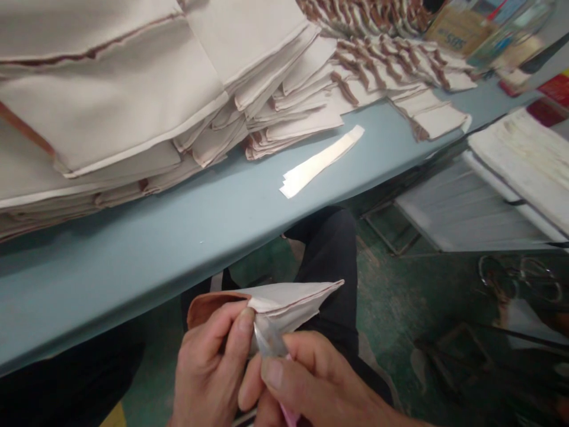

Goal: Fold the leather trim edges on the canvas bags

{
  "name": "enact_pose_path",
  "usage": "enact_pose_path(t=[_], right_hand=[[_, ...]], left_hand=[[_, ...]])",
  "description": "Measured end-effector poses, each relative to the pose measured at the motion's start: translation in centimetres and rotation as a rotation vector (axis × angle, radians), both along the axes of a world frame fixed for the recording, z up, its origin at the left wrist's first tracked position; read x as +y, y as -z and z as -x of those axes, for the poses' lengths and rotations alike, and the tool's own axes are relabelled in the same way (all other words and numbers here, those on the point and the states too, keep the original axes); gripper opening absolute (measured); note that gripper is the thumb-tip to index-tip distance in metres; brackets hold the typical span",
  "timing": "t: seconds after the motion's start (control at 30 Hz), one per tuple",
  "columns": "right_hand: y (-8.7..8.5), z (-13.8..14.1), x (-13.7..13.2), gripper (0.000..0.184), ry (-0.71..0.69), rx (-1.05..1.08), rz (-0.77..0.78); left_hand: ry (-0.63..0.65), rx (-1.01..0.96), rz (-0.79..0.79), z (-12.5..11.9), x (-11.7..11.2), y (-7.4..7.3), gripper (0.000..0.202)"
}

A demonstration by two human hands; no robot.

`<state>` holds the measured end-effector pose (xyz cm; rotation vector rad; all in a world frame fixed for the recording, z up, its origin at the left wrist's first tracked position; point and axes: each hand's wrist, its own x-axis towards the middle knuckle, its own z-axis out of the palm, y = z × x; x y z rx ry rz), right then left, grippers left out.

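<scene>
Low in the view, my left hand (208,367) pinches a folded piece of cream cloth (288,302) between thumb and fingers. The cloth has a brown edging along one side. My right hand (302,379) grips a small metal-bladed tool (269,342) with a pink handle (290,415), and the blade presses into the fold beside my left thumb. Most of the handle is hidden by my fingers. Beyond my hands, stacks of folded cream cloth with brown edges (111,101) lie on the pale blue table (133,255), out of reach of my fingers.
A loose bundle of cream strips (320,160) lies on the table's near part. Dark trousered knees (329,261) sit under the table edge. A white slatted rack (471,207) stands at right above a green floor (391,296). Printed boxes (457,29) stand at the far corner.
</scene>
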<state>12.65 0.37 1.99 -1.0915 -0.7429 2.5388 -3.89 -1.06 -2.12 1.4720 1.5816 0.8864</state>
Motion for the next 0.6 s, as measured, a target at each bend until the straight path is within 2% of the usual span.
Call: enact_pose_path(t=[0.17,0.4,0.5,0.6], right_hand=[[-0.3,0.6,-0.2,0.051,0.042,0.069,0.044],[0.5,0.8,-1.1,0.059,0.085,0.144,-0.003],[0.3,1.0,-1.0,0.059,0.108,0.126,-0.009],[0.4,0.9,-1.1,0.055,0.102,0.086,0.004]], left_hand=[[0.014,-0.042,-0.027,-0.1,-0.4,0.0,0.031],[-0.112,-0.085,0.013,-1.0,-1.5,0.3,0.034],[-0.120,-0.101,0.018,-0.9,-1.5,0.2,0.033],[-0.069,-0.091,0.027,-0.8,-1.5,0.1,0.033]])
